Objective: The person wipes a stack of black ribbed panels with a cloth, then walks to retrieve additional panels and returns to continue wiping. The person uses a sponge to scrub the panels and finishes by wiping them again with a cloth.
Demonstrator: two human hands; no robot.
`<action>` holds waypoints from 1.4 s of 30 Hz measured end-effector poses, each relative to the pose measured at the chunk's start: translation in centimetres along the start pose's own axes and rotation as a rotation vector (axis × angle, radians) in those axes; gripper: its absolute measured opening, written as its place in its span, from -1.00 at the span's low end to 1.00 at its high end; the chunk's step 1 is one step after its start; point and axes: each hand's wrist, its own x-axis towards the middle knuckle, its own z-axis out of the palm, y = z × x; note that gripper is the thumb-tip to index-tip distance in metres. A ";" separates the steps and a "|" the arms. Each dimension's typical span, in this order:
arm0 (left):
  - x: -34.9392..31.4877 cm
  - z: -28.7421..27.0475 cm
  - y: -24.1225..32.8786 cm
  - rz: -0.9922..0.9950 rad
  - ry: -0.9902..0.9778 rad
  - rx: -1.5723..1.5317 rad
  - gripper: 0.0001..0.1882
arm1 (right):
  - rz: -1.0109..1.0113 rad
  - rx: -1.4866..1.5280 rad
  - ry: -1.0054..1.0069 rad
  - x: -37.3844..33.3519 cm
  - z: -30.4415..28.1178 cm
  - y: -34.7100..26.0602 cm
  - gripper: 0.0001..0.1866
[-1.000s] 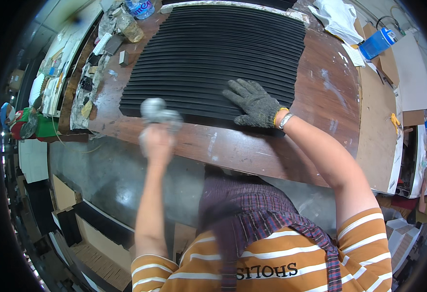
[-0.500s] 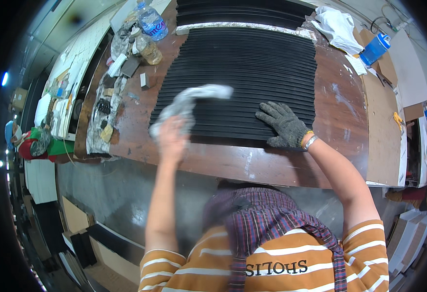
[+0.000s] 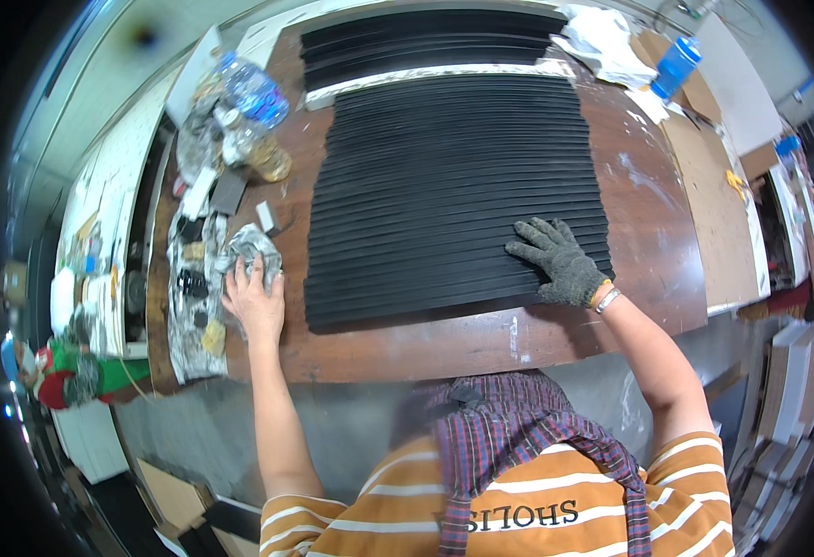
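My bare left hand (image 3: 257,302) rests at the left of the table, its fingers stretched and spread over the edge of a crumpled grey-white cloth (image 3: 251,241). To the right of it lies a wide row of black ribbed strips (image 3: 453,186), side by side. My right hand (image 3: 560,265), in a dark grey knitted glove, lies flat on the near right part of these strips with its fingers apart. A second group of black strips (image 3: 426,42) lies farther back, behind a pale bar (image 3: 444,74).
The brown table (image 3: 648,223) carries a large water bottle (image 3: 254,93), a smaller bottle of yellowish liquid (image 3: 263,156) and a small pale block (image 3: 267,218) at left. A blue bottle (image 3: 676,67) and a white bag (image 3: 607,46) stand far right. Another person (image 3: 82,376) is at far left.
My left hand has moved left with the cloth, off the black strips onto the tabletop, and its fingers have spread. My right hand stays on the strips. The whole view has tilted slightly.
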 end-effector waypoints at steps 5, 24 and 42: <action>5.2 0.8 5.5 0.198 -0.029 -0.307 -0.54 | 0.070 0.041 0.014 -0.3 0.5 -0.8 -0.09; 30.4 16.4 24.0 0.326 -0.144 -0.219 -0.37 | 0.554 -0.017 0.459 22.2 -7.0 29.3 -0.29; 26.9 14.9 24.2 0.244 -0.258 -0.140 -0.38 | 0.489 0.201 0.594 19.9 -5.1 29.4 -0.43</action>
